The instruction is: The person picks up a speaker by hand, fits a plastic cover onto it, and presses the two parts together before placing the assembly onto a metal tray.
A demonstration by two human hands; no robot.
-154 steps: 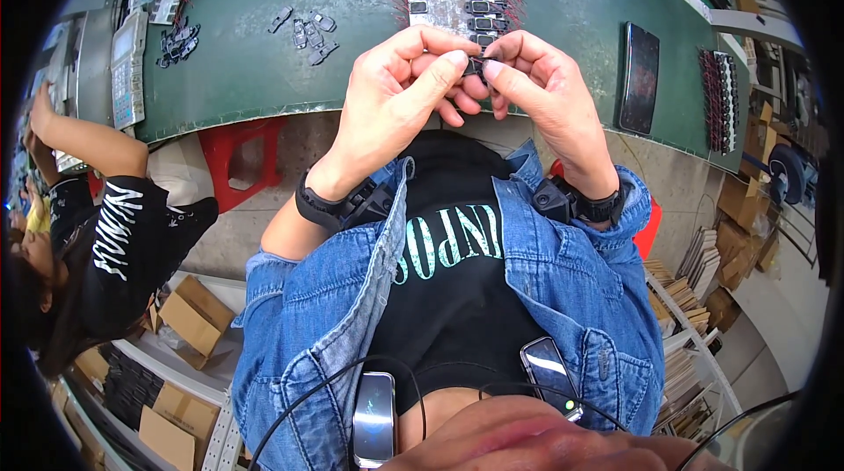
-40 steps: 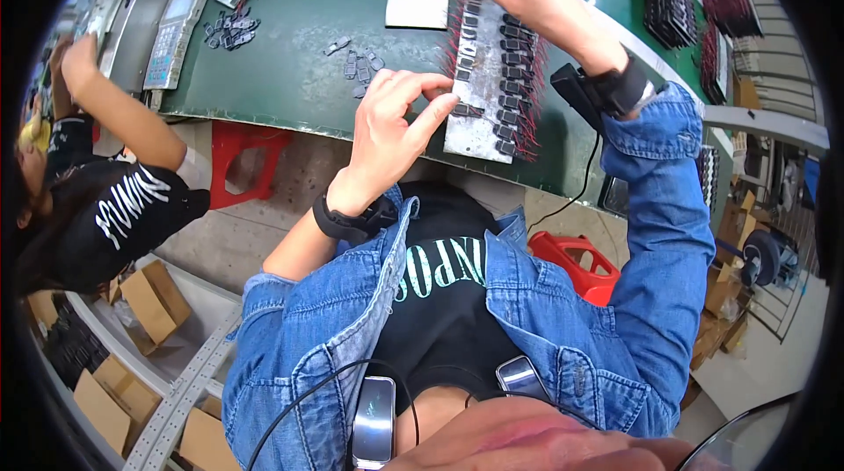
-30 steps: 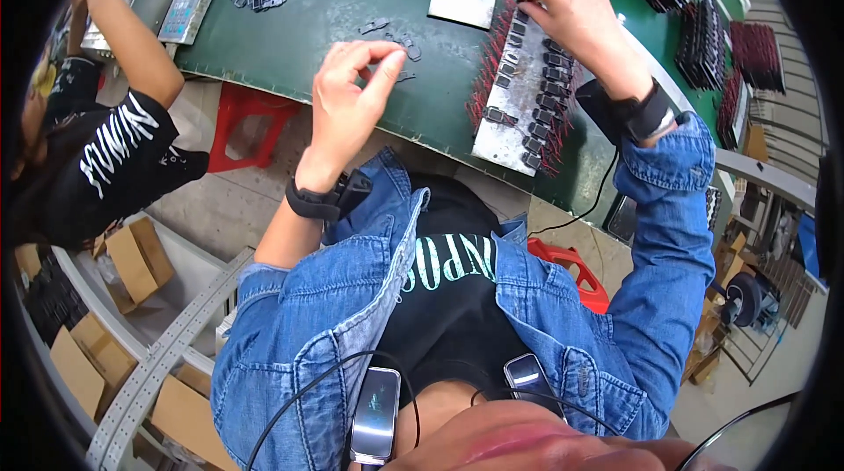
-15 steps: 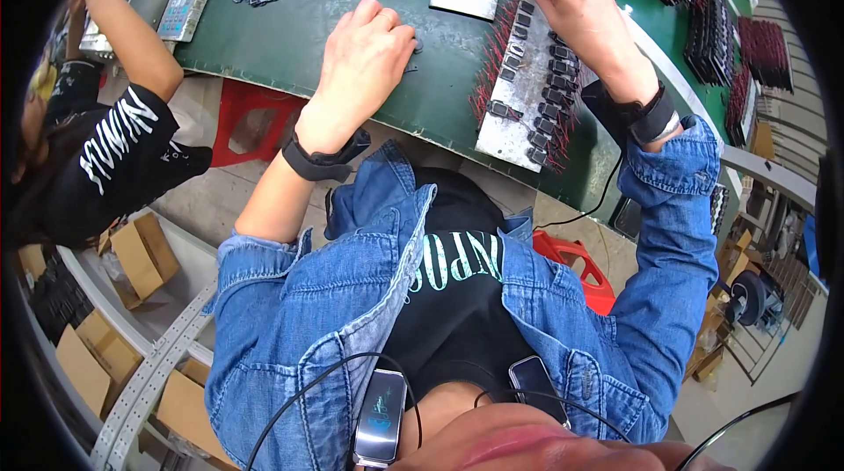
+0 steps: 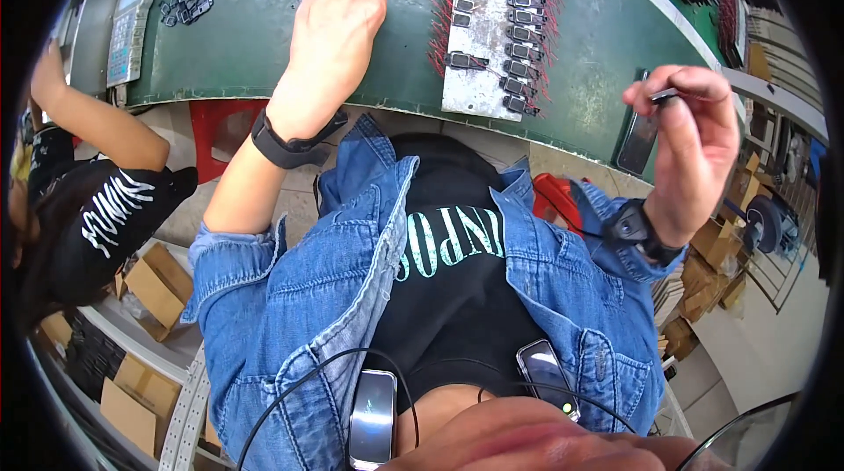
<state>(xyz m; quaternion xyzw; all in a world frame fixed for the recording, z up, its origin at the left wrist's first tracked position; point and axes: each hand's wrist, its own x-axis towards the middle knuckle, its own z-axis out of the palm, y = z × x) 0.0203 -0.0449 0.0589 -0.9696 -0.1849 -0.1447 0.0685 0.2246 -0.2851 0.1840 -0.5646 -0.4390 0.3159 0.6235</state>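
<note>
I'm seeing the right hand point(image 5: 694, 146) raised off the green desk point(image 5: 237, 40), fingers point(image 5: 646, 94) pinching a small dark flat component point(image 5: 665, 96). The left hand point(image 5: 334, 27) is resting palm-down on the desk, fingers together, beside the grey tray of small black red-wired parts point(image 5: 488, 31).

The left hand point(image 5: 332, 27) hides whatever lies under its palm. The small dark part point(image 5: 665, 96) pinched by the right hand point(image 5: 694, 150) is too small to identify.

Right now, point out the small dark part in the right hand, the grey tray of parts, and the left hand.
small dark part point(image 5: 665, 96), head view, its visible end.
grey tray point(image 5: 485, 40), head view, bare middle strip.
left hand point(image 5: 332, 31), head view, back of hand.
</note>
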